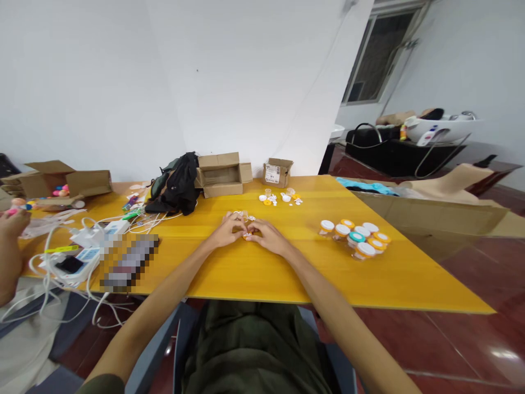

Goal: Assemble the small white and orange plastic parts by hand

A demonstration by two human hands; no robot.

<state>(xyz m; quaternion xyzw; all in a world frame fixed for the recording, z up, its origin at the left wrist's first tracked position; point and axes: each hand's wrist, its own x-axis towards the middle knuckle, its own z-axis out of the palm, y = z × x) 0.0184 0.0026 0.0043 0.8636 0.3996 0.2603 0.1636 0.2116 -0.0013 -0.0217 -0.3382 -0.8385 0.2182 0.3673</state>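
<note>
In the middle of the yellow table, my left hand and my right hand meet with bent fingers. Between their fingertips they pinch a small white-and-orange piece, mostly covered by the fingers. Just beyond the hands lie small white and clear parts. Farther back are loose white and orange caps and other small white pieces. To the right of my right hand stands a group of clear jars with white, orange and teal lids.
Open cardboard boxes and a smaller box stand by the wall, beside a black backpack. Cables and a power strip lie at left, near a pixelated object. Another person's hand holds colourful pieces at far left.
</note>
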